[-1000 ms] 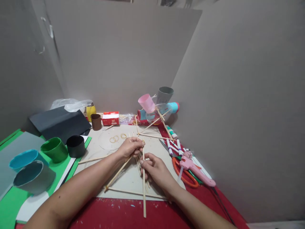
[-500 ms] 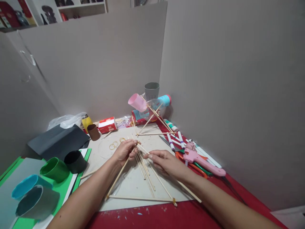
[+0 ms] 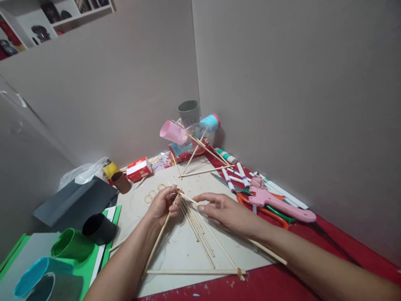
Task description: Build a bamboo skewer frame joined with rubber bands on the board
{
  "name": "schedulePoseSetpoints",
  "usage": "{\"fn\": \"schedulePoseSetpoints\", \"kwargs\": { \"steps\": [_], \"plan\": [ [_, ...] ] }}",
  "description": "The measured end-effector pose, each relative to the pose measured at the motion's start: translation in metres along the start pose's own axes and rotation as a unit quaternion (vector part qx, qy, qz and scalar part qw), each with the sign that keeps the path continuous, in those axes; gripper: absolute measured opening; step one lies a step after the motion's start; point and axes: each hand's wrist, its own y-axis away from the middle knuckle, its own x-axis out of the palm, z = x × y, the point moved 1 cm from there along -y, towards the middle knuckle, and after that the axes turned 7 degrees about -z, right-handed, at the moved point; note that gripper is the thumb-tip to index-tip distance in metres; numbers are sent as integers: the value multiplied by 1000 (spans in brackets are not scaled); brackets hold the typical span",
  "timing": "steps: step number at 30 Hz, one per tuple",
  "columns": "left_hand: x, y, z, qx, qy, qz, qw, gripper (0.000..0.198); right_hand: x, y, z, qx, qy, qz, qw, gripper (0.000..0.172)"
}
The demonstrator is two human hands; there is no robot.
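Observation:
My left hand (image 3: 166, 205) pinches the top corner of a triangle of thin wooden sticks (image 3: 158, 242), where a rubber band seems to bind them. A second band shows at the triangle's near right corner. In my right hand (image 3: 227, 214) is another wooden stick (image 3: 269, 252); its far end meets the corner at my left fingers, and its near end comes out under my right wrist. Several loose sticks (image 3: 197, 228) lie on the grey board (image 3: 178, 261) between my hands. Rubber bands (image 3: 150, 196) rest just beyond my left hand.
At the back stands a stick frame (image 3: 205, 171) near a pink paper cup (image 3: 173, 132). Scissors (image 3: 275, 216), a pink glue gun (image 3: 278, 200) and markers (image 3: 242, 174) lie at right. Paper tubes (image 3: 72, 244) stand at left. Grey panels (image 3: 140, 83) close off the back and right.
The view has turned slightly, shifting the near things right and down. My left hand keeps its pinch at the corner. My right fingers have spread a little and slid back along the stick.

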Motion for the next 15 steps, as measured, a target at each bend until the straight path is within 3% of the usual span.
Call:
{"fn": "schedulePoseSetpoints", "kwargs": {
  "steps": [3, 7, 15],
  "plan": [
    [-1, -1, -1, -13, 13, 2, 1000, 29, 2, 1, 2, -51, 58, -42, 996, 34],
    [-4, -1, -3, -6, 5, 3, 1000, 23, 1, -1, 1, -68, 47, -27, 996, 28],
    [-5, -2, -4, 21, -15, 5, 1000, 27, -8, -9, -5, 58, -101, 63, 991, 29]
  ]
}}
